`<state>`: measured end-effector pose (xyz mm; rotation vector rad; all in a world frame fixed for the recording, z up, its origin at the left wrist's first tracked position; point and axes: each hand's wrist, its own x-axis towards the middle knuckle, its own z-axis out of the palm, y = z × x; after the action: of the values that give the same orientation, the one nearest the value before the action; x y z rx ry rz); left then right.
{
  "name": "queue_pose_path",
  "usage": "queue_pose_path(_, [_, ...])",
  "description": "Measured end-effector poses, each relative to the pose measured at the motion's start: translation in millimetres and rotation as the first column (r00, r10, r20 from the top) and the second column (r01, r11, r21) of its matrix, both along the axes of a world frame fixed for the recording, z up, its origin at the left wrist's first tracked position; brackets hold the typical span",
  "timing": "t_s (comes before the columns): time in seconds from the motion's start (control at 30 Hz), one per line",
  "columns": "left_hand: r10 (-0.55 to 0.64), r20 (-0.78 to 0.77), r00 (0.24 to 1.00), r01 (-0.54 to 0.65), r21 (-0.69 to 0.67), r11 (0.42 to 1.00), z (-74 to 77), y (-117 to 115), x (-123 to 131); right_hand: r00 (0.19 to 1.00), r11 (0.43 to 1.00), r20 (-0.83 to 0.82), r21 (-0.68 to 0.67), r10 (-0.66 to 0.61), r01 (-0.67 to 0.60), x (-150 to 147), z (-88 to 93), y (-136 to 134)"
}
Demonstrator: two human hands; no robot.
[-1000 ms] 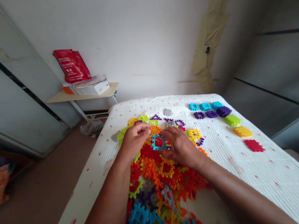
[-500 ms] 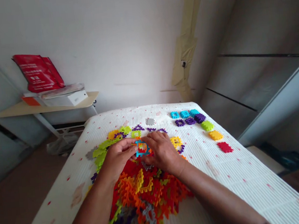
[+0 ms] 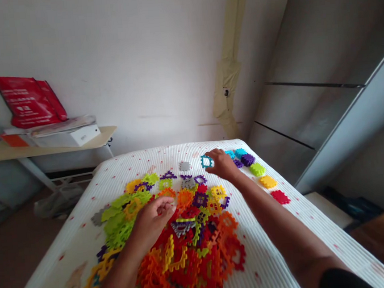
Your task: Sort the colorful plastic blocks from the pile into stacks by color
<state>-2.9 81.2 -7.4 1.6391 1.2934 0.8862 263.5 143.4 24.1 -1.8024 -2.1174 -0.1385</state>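
Above the far part of the bed-like surface, my right hand pinches a teal square frame tile with toothed edges and an open middle. My left hand hovers over a heap of plastic interlocking tiles, its fingers curled in and thumb close to them, with nothing visible in it. Red, orange, yellow, green, purple and grey pieces make up the heap. Beyond my right hand are blue tiles, partly hidden by it, and a purple stack. A grey tile lies left of the teal frame.
Down the right side run a green tile stack, a yellow one and a red one. A side table at left carries boxes and a red bag. A grey cabinet stands at right.
My right hand has carried the teal frame tile away from the heap, up and to the right. My left hand has let go of it and moved slightly down and left. The view has shifted.
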Motion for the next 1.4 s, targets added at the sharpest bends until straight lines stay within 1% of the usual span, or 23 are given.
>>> queue_pose_path(0.07, [-0.002,-0.018,1.000,0.002,0.007,1.000,-0.4,1.1,-0.2,0.988,0.991,0.097,-0.051,-0.117,0.123,25.4,2.4,26.2])
queue_pose_path(0.17, [0.015,-0.045,0.999,-0.014,0.026,1.000,0.6,2.9,-2.3,0.951,0.963,0.242,-0.142,-0.192,0.230,51.4,0.7,58.2])
queue_pose_path(0.23, [0.034,-0.067,0.997,-0.032,0.030,0.999,0.5,4.4,-4.3,0.933,0.944,0.302,-0.197,-0.198,0.264,60.5,-4.0,73.8])
queue_pose_path(0.3, [0.040,-0.085,0.996,-0.039,0.023,0.999,-0.7,5.6,-6.0,0.925,0.930,0.325,-0.235,-0.198,0.282,64.6,-9.7,85.4])
queue_pose_path(0.47, [0.042,-0.079,0.996,-0.042,0.000,0.999,-3.1,7.2,-8.4,0.913,0.901,0.362,-0.308,-0.187,0.307,64.6,-19.0,100.9])
queue_pose_path(0.77, [0.042,-0.091,0.995,-0.043,-0.016,0.999,2.1,7.0,-10.4,0.896,0.884,0.412,-0.339,-0.167,0.321,57.3,-16.5,104.9])
queue_pose_path(0.93, [0.054,-0.061,0.997,-0.054,-0.005,0.999,3.5,7.1,-12.1,0.887,0.883,0.424,-0.328,-0.180,0.336,57.1,-19.2,108.9])
queue_pose_path(1.03, [0.076,-0.061,0.995,-0.077,-0.002,0.997,9.2,6.0,-15.3,0.887,0.885,0.426,-0.323,-0.180,0.334,55.8,-20.5,110.0])
queue_pose_path(1.1, [0.102,-0.050,0.994,-0.101,0.009,0.995,17.4,3.8,-22.8,0.890,0.889,0.421,-0.320,-0.176,0.328,53.7,-18.8,107.0])
queue_pose_path(1.17, [0.156,0.002,0.988,-0.156,0.034,0.987,28.8,0.4,-36.6,0.900,0.902,0.403,-0.306,-0.167,0.304,51.5,-14.3,101.5])
queue_pose_path(1.23, [0.247,0.096,0.964,-0.256,0.088,0.963,42.0,-4.1,-55.3,0.921,0.934,0.362,-0.258,-0.143,0.247,49.8,-8.4,96.2])
queue_pose_path(1.27, [0.300,0.154,0.941,-0.321,0.128,0.939,48.5,-6.7,-65.4,0.936,0.958,0.332,-0.214,-0.113,0.192,48.5,-5.8,94.0])
queue_pose_path(1.33, [0.378,0.293,0.878,-0.444,0.204,0.873,60.1,-11.8,-84.3,0.952,0.979,0.297,-0.156,-0.078,0.129,42.4,-2.5,88.2])
queue_pose_path(1.37, [0.395,0.369,0.841,-0.495,0.231,0.838,64.7,-14.0,-92.2,0.959,0.988,0.277,-0.126,-0.054,0.092,36.5,-2.0,82.8])
queue_pose_path(1.4, [0.398,0.447,0.801,-0.538,0.246,0.806,68.2,-15.7,-98.9,0.970,0.996,0.245,-0.090,0.002,0.021,28.2,-2.2,74.3])
